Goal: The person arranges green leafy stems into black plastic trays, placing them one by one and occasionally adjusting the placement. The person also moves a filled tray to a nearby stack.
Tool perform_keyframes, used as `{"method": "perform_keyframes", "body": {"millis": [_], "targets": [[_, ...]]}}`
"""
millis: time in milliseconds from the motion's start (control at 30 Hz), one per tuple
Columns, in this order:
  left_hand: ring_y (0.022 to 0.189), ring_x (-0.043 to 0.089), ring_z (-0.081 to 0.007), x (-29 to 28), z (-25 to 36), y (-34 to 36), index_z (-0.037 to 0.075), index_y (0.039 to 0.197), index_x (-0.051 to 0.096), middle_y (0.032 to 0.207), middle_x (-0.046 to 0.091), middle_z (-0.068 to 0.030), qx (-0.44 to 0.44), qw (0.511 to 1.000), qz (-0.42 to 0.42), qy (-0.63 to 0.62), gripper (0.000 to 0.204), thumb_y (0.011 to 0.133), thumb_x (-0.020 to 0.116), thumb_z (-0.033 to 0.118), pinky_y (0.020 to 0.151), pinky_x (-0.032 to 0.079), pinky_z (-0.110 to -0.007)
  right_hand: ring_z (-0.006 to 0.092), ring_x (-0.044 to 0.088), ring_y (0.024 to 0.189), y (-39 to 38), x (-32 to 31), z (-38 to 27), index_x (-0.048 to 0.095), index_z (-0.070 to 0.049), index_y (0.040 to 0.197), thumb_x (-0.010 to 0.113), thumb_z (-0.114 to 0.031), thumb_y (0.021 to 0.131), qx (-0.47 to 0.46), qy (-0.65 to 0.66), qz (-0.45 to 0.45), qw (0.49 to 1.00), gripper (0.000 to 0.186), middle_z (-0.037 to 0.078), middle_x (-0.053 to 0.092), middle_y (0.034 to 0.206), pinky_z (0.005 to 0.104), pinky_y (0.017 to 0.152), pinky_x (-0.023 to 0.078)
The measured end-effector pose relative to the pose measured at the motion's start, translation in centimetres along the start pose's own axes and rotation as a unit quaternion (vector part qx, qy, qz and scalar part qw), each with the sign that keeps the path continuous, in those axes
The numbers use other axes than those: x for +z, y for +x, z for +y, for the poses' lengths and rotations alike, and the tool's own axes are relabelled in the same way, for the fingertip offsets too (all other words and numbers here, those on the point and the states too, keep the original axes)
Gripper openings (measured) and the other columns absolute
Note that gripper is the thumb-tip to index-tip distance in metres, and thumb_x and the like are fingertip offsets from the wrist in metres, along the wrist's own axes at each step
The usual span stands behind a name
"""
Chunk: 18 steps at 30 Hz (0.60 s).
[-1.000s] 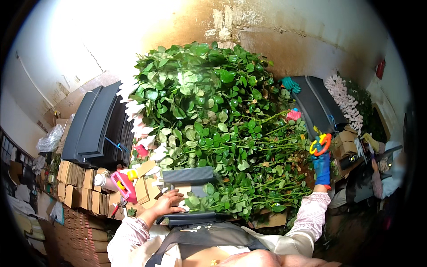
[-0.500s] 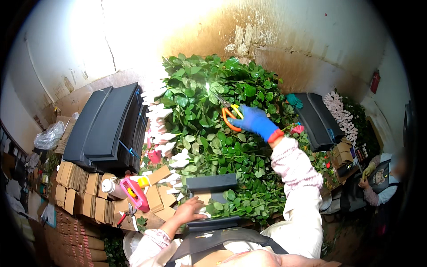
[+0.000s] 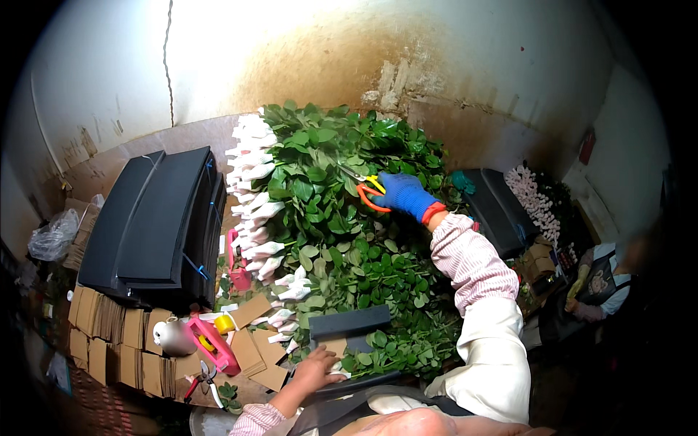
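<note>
My right hand (image 3: 404, 195), in a blue knitted glove with a red cuff, is closed around scissors (image 3: 369, 196) with orange and yellow handles. Their blades point away to the left over a deep pile of leafy green stems (image 3: 356, 254). White-sleeved flower heads (image 3: 254, 196) line the pile's left side. My bare left hand (image 3: 320, 370) rests low at the near edge, fingers apart, beside a white-sleeved flower head (image 3: 337, 368) that they touch. Right beyond it stands a dark folded sheet (image 3: 350, 320) with stems lying across it.
Dark sheets (image 3: 156, 225) are stacked at left, above bundled cardboard pieces (image 3: 131, 327). A pink tape dispenser (image 3: 212, 345) and red-and-white pruning shears (image 3: 205, 383) lie nearer. At right are another dark stack (image 3: 498, 207), pale flowers (image 3: 534, 203) and another person (image 3: 596, 283).
The view has shifted a little. My right hand still holds the scissors over the leaves, in nearly the same place. The left hand stays by the dark folded sheet.
</note>
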<state>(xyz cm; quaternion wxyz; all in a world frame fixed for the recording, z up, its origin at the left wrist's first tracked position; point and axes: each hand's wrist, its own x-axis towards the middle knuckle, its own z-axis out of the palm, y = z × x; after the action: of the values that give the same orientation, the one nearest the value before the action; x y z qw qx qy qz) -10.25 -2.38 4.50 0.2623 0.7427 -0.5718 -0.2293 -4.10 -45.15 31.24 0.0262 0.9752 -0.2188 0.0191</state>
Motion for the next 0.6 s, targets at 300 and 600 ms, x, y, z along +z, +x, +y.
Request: {"method": "perform_keyframes", "body": {"millis": [300,600], "targets": [[0.134,0.049,-0.0346,0.4,-0.5,0.2,0.012,0.119,0.07,0.126,0.065,-0.0081,0.021,1.0,0.016,0.014,0.056,0.077,0.079,0.047,0.101,0.049,-0.041,0.0389,0.069,0.095,4.2,-0.1,0.4,0.063,-0.008,0.113,0.061,-0.06,0.082,-0.014,-0.038,-0.013,0.999,0.061,0.02,0.072,0.102,0.0462,0.084,0.054],[0.135,0.048,-0.0339,0.4,-0.5,0.1,0.014,0.121,0.07,0.128,0.064,-0.0068,0.001,1.0,0.011,0.001,0.055,0.077,0.08,0.047,0.099,0.051,-0.042,0.0267,0.064,0.094,-0.9,-1.3,6.7,0.065,-0.02,0.108,0.074,-0.023,0.079,-0.07,-0.24,0.068,0.966,0.031,0.005,0.068,0.095,0.0429,0.083,0.047]]}}
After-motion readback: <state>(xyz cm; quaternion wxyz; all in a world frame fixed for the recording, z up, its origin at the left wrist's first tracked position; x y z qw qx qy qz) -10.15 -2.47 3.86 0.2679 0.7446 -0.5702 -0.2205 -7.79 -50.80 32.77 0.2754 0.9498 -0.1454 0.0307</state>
